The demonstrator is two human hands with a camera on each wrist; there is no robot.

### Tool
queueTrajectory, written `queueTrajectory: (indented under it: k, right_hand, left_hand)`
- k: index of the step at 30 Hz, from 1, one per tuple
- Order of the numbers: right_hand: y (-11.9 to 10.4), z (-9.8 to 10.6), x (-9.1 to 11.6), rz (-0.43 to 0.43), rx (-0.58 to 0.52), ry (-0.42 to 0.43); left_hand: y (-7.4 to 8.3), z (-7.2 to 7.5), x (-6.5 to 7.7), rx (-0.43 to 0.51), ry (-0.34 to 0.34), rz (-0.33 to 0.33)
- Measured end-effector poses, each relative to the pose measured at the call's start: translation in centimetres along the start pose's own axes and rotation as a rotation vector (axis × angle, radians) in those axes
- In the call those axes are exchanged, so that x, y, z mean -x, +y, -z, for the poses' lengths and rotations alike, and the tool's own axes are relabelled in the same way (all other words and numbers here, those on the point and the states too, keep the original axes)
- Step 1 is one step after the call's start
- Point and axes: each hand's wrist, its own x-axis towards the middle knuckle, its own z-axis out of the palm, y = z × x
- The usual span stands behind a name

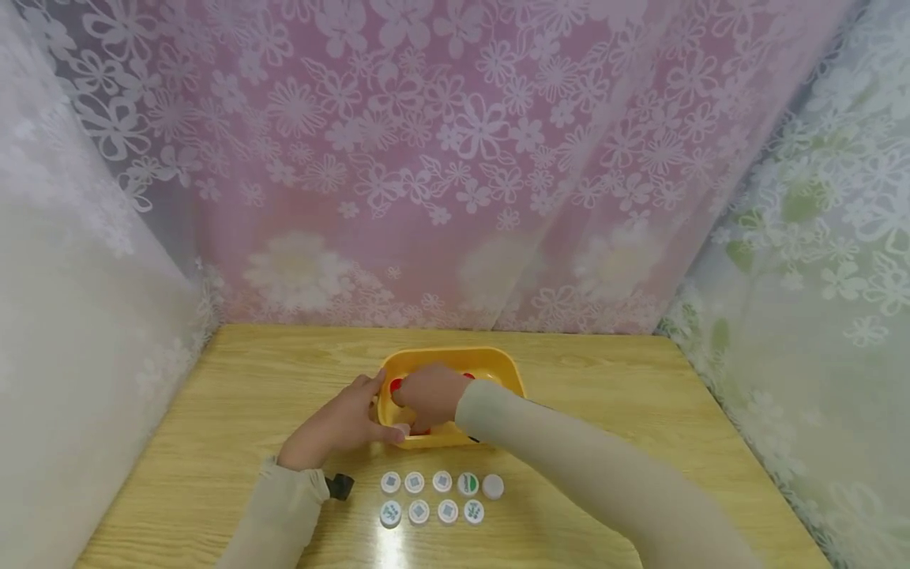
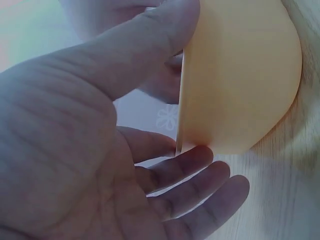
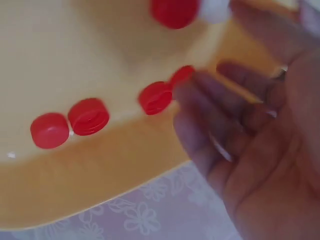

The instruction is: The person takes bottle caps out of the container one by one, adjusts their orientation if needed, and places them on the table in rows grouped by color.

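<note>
Inside the yellow plastic tray (image 1: pixel 498 360) lie round red plastic caps (image 3: pixel 88 116), probably light, stiff and slick, best pinched by their side walls. Among them reaches the right hand (image 1: pixel 430 395), fingers loosely spread; fingertip contact I cannot tell. Thumb and fingers apart, the left hand (image 1: pixel 344 419) rests against the tray's left end.

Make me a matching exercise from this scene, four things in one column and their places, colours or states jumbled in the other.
Things:
1. left hand
2. red caps
3. printed white caps
4. tray

Matches:
A. lying in two rows
B. yellow-orange
C. touching the tray's rim
D. inside the tray

Pairs: 1-C, 2-D, 3-A, 4-B
</note>
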Motion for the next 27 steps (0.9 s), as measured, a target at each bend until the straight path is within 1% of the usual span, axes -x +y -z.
queueTrajectory:
  k: [2, 4, 7, 12, 18, 22, 27]
  right_hand:
    - [0.0, -0.4, -1.1, 0.029, 0.028, -0.059]
    - [0.0, -0.9, -2.1, 0.062, 0.065, -0.094]
    - [0.0, -1.5, -3.2, 0.092, 0.051, -0.125]
    - [-0.1, -1.8, -4.2, 0.093, 0.007, -0.17]
    - [-0.3, -1.8, -4.1, 0.074, -0.045, -0.169]
    - [-0.7, -1.4, -3.6, 0.06, -0.024, -0.156]
    - [-1.3, -1.0, -2.9, 0.01, 0.006, -0.149]
  left_hand:
    - [0.1, 0.0, 0.1, 0.006, 0.005, -0.004]
    - [0.2, 0.0, 0.1, 0.0, 0.011, -0.008]
    - [0.4, 0.0, 0.1, -0.005, 0.014, -0.008]
    - [0.4, 0.1, 0.0, -0.027, 0.013, 0.011]
    - [0.6, 0.1, -0.1, -0.07, 0.028, 0.024]
    - [0.7, 0.1, -0.1, -0.063, 0.036, 0.025]
    - [0.8, -0.1, 0.0, -0.037, 0.026, 0.013]
